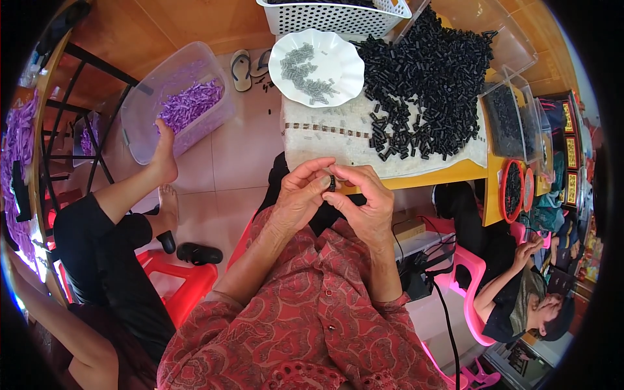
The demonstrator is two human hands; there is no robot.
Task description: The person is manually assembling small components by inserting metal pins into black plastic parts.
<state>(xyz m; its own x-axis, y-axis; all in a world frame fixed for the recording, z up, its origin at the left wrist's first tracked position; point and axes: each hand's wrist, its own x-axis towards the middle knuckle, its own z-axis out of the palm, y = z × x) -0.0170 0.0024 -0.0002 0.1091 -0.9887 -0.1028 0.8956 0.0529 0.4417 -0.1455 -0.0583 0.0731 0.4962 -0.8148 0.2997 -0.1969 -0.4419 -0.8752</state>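
Note:
My left hand (300, 194) and my right hand (364, 203) meet just below the table's near edge, and together they pinch one small black tube piece (331, 182) between their fingertips. A big heap of the same black tube pieces (429, 78) lies on the white cloth (325, 140) that covers the table in front of me. A white scalloped dish (343, 77) holding several small grey pieces (305, 68) sits at the table's far left.
A white perforated basket (331, 16) stands behind the dish. Clear trays (513, 110) and a red bowl (512, 190) of black pieces sit at right. A seated person's legs rest a foot (166, 153) on a clear bin (140, 120) of purple pieces. Another person (526, 292) sits lower right.

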